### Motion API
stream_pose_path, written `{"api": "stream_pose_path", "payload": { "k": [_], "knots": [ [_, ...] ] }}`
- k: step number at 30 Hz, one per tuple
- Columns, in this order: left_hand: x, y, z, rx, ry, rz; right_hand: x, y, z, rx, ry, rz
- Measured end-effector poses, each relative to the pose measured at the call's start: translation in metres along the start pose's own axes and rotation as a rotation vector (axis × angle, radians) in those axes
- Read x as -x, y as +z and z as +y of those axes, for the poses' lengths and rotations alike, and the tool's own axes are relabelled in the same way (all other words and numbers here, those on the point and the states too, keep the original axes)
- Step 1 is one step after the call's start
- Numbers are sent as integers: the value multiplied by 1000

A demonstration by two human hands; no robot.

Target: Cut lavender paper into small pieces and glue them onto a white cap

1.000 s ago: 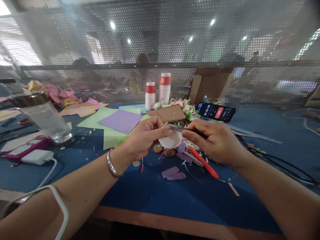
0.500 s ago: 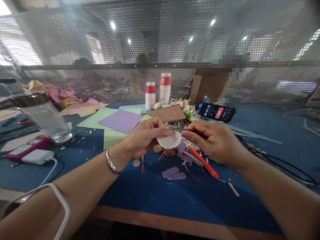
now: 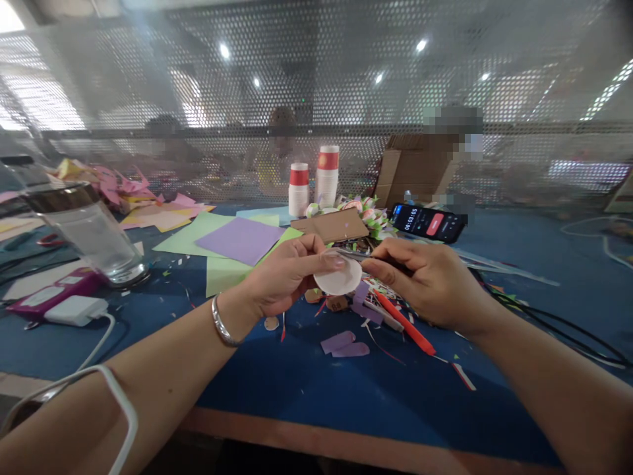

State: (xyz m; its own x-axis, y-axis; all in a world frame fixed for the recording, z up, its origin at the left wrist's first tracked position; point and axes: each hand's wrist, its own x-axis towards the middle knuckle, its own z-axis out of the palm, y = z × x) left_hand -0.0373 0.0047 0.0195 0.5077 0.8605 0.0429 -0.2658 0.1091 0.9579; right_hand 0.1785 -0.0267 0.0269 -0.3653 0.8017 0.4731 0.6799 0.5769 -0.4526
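The phone (image 3: 428, 223) on the blue counter (image 3: 277, 389) has white numbers (image 3: 411, 219) on its dark screen. They say 00:03:05, and they are turned on their side, going up. Next to them is a red button (image 3: 435, 224), and any words on it are too small to read. The tall stack of cups (image 3: 327, 178) has a yellow mark on its red band, but I can't read it.

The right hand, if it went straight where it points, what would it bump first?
Probably the white disc in the left hand. The metal tool in the right hand overlaps the disc's upper edge here, though depth is hard to judge.
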Motion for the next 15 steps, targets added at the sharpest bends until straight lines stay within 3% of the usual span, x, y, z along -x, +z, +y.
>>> {"api": "stream_pose_path", "payload": {
  "k": [15],
  "knots": [
    [0, -1, 1, -3, -58, -5, -1, -1, 0, 25, 2, -1]
  ]
}}
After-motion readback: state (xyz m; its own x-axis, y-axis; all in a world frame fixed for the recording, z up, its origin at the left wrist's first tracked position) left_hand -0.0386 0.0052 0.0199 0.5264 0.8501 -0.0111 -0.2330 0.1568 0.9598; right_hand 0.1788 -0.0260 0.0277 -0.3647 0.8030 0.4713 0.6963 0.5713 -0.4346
